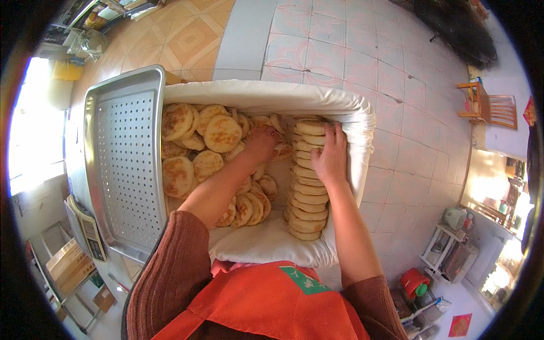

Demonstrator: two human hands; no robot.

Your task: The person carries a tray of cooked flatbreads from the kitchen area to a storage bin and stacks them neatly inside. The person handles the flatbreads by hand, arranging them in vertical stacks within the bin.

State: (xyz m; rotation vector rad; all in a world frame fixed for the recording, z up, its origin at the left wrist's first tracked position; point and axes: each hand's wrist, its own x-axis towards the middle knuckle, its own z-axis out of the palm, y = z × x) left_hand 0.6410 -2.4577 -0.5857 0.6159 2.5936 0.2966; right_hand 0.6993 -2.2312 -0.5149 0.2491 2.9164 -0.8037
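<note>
Before me is a deep container lined with white cloth [272, 250], holding many round browned flatbreads. My left hand [264, 142] reaches into the loose flatbreads [223, 134] on the left side, at the edge nearest the middle. Its fingertips are partly hidden, so a hold on any bread cannot be made out. Along the right wall runs a row of flatbreads [309, 199] standing on edge, packed face to face. My right hand [333, 157] lies over the far part of this row, its thumb and fingers spread across several breads; whether it grips them is unclear.
A perforated metal tray [127, 165] rests at the container's left side, beside a weighing scale [87, 229]. Tiled floor [403, 140] stretches to the right and beyond. Farther off are a wooden chair [488, 106], a red bucket [414, 282] and a cardboard box [70, 263].
</note>
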